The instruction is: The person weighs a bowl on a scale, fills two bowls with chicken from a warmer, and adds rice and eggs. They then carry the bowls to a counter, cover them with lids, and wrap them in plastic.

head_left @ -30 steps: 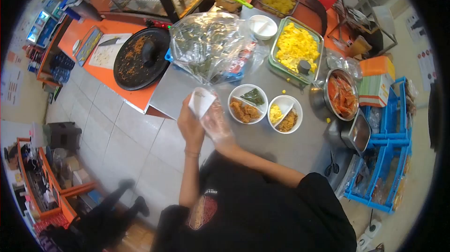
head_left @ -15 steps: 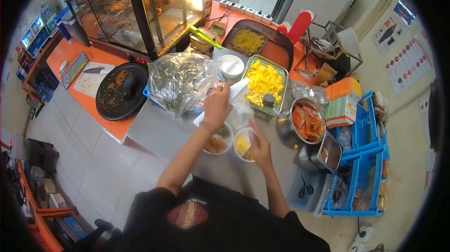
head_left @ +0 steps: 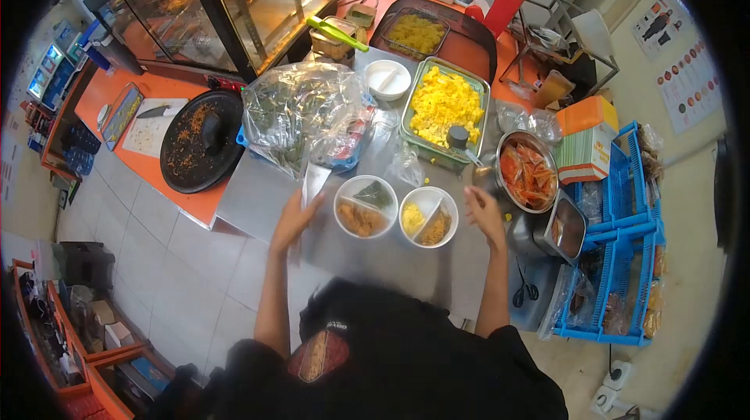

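Note:
My left hand (head_left: 294, 218) is closed around a white, flat strip that looks like folded paper (head_left: 316, 181), left of two round white divided bowls. The left bowl (head_left: 339, 225) has dark green food in one part and orange-brown pieces in the other. In the right bowl (head_left: 423, 243) are yellow scrambled egg and brown crumbly food. My right hand (head_left: 487, 215) hovers just right of that bowl, fingers apart, holding nothing. Behind the bowls lie a crumpled clear plastic bag (head_left: 405, 166) and a glass dish (head_left: 408, 125) of scrambled egg with a dark-capped shaker at its corner.
A plastic-covered tray (head_left: 301, 115) and a stone mortar (head_left: 176, 174) stand to the left. A metal pot (head_left: 488, 176) with orange-red contents, scissors (head_left: 525, 293) and blue baskets (head_left: 601, 334) are at right. A glass display warmer (head_left: 195, 29) stands behind.
Both hands have drawn back from over the bowls, the left to the left with the white strip, the right to the right. The two bowls now show fully.

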Available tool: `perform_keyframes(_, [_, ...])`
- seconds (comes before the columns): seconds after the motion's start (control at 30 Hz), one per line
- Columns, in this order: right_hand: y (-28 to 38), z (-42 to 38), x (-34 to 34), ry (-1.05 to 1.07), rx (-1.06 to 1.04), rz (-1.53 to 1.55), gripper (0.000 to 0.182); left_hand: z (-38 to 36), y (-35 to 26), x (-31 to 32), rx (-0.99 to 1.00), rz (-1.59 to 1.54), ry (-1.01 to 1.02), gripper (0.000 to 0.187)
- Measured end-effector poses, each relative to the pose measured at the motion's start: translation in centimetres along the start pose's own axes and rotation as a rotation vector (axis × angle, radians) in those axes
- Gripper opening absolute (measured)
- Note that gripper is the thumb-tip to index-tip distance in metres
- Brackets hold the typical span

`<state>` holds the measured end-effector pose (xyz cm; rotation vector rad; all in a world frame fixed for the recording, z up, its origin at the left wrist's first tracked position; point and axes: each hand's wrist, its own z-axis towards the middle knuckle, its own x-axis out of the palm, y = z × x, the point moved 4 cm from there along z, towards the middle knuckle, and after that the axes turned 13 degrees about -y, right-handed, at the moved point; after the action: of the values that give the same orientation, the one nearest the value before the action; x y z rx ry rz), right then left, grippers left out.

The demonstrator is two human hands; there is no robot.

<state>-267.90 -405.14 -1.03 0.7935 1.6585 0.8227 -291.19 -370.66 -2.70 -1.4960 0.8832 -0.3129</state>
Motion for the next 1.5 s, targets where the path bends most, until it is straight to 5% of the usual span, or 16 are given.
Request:
perform_keyframes(0.03, [-0.4, 0.2, 0.4, 0.004, 0.004, -0.006, 0.037, -0.5, 1.5, 0.2, -0.235, 0.061, 0.072, 0.056])
perform_keyframes(0.1, [-1.1, -0.6, 1.8, 0.203, -0.167, 0.039, 0.041, -0.3, 2.4, 1.4, -0.198, 0.018, 0.104, 0.056])
perform_keyframes(0.23, [2.1, 2.7, 5.1, 0.412, -0.498, -0.110, 0.040, 4.1, -0.4, 3.2, 0.113, 0.097, 0.185, 0.046])
perform_keyframes(0.3, [1.9, 4.3, 6.8, 0.669, -0.732, -0.404, 0.043, 5.9, -1.5, 4.0, 0.415, 0.392, 0.386, 0.039])
perform_keyframes(0.33, [2.1, 4.4, 6.9, 0.666, -0.734, -0.406, 0.043, 6.4, -1.7, 4.2, 0.217, 0.359, 0.517, 0.035])
perform_keyframes(0.4, [1.4, 5.1, 7.3, 0.701, -0.579, -0.617, 0.047, 7.5, -1.9, 5.0, 0.184, 0.378, 0.563, 0.034])
perform_keyframes(0.47, [1.6, 4.2, 6.8, 0.672, -0.487, -0.588, 0.044, 8.2, -2.0, 5.9, 0.307, 0.495, 0.611, 0.033])
perform_keyframes(0.57, [1.0, 2.9, 5.8, 0.678, -0.215, -0.431, 0.042, 7.8, -2.1, 6.4, 0.234, 0.366, 0.644, 0.032])
perform_keyframes(0.6, [0.2, 2.4, 5.4, 0.701, -0.033, -0.296, 0.043, 7.4, -1.8, 6.1, 0.154, 0.424, 0.609, 0.031])
perform_keyframes(0.77, [-3.5, 0.7, 4.1, 0.520, -0.034, -0.107, 0.039, 1.5, 1.0, 4.7, 0.116, 0.182, 0.381, 0.036])
perform_keyframes(0.83, [-4.5, -0.1, 3.8, 0.453, -0.063, -0.068, 0.035, -3.0, 2.4, 4.3, -0.108, 0.045, 0.168, 0.034])
perform_keyframes(0.97, [-6.7, -1.7, 4.4, 0.482, 0.036, -0.030, 0.029, -10.9, 6.0, 4.3, -0.048, -0.018, -0.098, 0.031])
perform_keyframes(1.17, [-3.5, -6.1, 3.4, 0.544, -0.205, -0.050, 0.025, -22.2, 5.4, 2.3, -0.147, -0.027, -0.430, 0.037])
perform_keyframes(1.43, [3.2, -14.9, 10.6, 0.958, -0.607, -0.258, 0.034, -44.0, 6.1, -3.9, -0.224, -0.102, -0.965, 0.041])
perform_keyframes(1.5, [7.7, -24.3, 10.7, 0.994, -0.868, -0.788, 0.049, -50.8, 6.5, -5.0, -0.345, -0.214, -1.068, 0.042])
